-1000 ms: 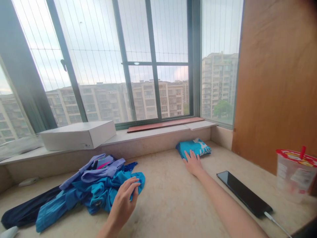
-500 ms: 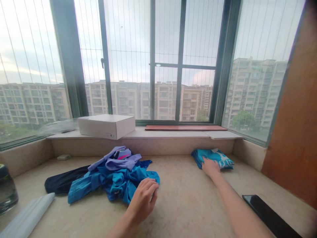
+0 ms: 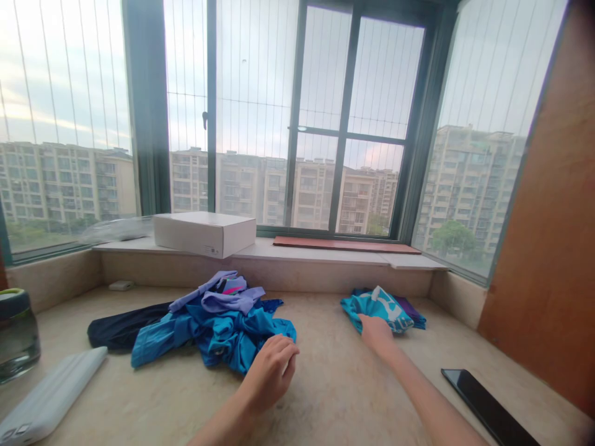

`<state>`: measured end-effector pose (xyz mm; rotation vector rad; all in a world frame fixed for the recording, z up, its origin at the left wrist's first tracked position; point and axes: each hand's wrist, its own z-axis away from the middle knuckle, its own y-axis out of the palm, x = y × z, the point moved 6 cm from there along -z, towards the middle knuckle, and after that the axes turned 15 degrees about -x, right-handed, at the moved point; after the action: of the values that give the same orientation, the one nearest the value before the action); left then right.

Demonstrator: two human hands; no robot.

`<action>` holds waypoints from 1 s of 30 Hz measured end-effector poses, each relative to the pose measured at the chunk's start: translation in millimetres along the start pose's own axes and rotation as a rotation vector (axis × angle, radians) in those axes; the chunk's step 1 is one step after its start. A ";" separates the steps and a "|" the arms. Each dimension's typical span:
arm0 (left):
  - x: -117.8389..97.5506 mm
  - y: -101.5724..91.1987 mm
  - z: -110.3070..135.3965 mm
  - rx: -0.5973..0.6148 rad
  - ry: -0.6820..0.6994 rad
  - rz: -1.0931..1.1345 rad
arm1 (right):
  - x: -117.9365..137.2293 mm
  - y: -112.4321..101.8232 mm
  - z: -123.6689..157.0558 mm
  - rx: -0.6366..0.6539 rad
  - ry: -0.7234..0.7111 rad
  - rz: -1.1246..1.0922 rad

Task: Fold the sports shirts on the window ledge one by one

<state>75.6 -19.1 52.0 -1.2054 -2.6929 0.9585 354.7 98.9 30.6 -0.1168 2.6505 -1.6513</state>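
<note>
My right hand (image 3: 375, 334) has its fingers closed on the near left edge of a folded teal T-shirt (image 3: 379, 308) with white print. The shirt is partly lifted and shifted off a folded purple and blue garment (image 3: 411, 311) under it. My left hand (image 3: 272, 365) is loosely curled with nothing visible in it, in front of a crumpled blue garment (image 3: 227, 337). On that blue garment lies a lavender piece of clothing (image 3: 232, 298) with a pink mark. A dark navy garment (image 3: 123, 328) sticks out to the left of the pile.
A white box (image 3: 204, 234) and a reddish board (image 3: 344, 244) rest on the window ledge. Left on the stone surface are a dark-lidded jar (image 3: 18, 337), a pale ribbed case (image 3: 56, 393) and a small white item (image 3: 121, 285). A black phone (image 3: 486, 406) lies right.
My right hand has drawn the teal T-shirt left and toward me, uncovering the purple and blue garment. My left hand has stayed nearly in place. The view has tilted and shifted slightly.
</note>
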 end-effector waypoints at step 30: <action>14.9 -21.0 -0.1 -0.115 -0.353 0.275 | -86.9 -57.2 31.9 -0.874 0.813 -1.182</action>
<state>51.3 -19.4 60.5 -1.6012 -2.9332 1.1617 446.2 51.5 65.7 -1.5419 4.1226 -0.2294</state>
